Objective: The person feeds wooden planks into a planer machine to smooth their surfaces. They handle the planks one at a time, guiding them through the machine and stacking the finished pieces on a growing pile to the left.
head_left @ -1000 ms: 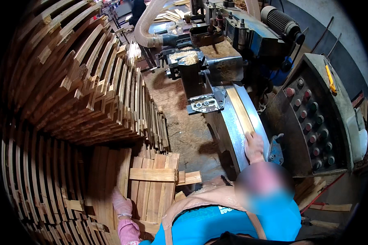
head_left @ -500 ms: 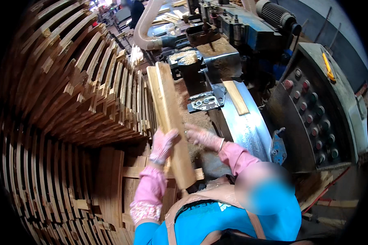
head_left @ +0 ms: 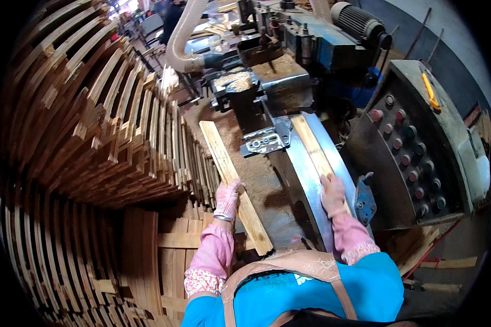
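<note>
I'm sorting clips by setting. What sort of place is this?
Probably a woodworking shop: wooden boards are stacked high on the left, wood shavings lie on a machine, and a control panel with buttons stands at right.

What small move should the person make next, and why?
Probably push the board under the right hand forward: it lies flat on the metal bed, its far end near the machine, while the left hand holds a second board off to the side.
</note>
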Demonstrator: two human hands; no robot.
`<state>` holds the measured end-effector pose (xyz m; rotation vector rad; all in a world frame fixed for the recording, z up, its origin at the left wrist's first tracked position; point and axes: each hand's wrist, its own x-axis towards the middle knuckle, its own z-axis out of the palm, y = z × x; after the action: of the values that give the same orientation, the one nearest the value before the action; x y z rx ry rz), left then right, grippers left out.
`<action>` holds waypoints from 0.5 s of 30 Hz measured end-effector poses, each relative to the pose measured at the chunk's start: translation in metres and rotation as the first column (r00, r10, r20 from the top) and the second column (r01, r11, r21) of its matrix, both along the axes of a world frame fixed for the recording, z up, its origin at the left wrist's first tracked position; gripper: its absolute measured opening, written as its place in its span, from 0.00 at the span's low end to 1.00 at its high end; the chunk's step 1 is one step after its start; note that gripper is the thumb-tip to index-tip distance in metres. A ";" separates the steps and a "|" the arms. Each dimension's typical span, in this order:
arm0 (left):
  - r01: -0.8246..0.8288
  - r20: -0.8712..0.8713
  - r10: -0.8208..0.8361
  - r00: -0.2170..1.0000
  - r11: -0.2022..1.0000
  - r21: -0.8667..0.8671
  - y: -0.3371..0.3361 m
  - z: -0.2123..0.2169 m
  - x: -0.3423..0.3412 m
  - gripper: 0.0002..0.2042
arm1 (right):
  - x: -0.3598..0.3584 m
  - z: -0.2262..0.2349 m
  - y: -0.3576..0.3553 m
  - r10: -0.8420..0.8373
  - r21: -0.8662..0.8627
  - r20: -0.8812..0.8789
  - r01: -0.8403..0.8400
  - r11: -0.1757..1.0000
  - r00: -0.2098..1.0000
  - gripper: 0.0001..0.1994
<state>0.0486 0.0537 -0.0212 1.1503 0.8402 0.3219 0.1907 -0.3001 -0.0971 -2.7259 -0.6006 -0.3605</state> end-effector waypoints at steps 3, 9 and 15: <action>-0.082 0.025 0.081 0.996 0.996 0.025 0.008 -0.003 -0.019 0.13 | 0.069 -0.003 0.069 -0.023 -0.041 -0.004 0.023 0.999 1.000 0.10; -0.165 0.026 0.164 0.986 0.960 0.228 0.018 -0.010 -0.027 0.12 | 0.154 0.009 0.152 -0.073 -0.005 -0.174 0.074 0.997 0.982 0.12; 0.016 -0.084 0.015 0.996 0.932 0.362 0.017 -0.002 -0.002 0.23 | -0.066 0.088 0.208 0.916 0.907 -0.401 0.141 0.396 0.008 0.21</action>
<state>0.0469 0.0712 -0.0232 1.5182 0.8776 0.4429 0.1250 -0.0918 -0.0091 -1.0697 -0.6568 1.0838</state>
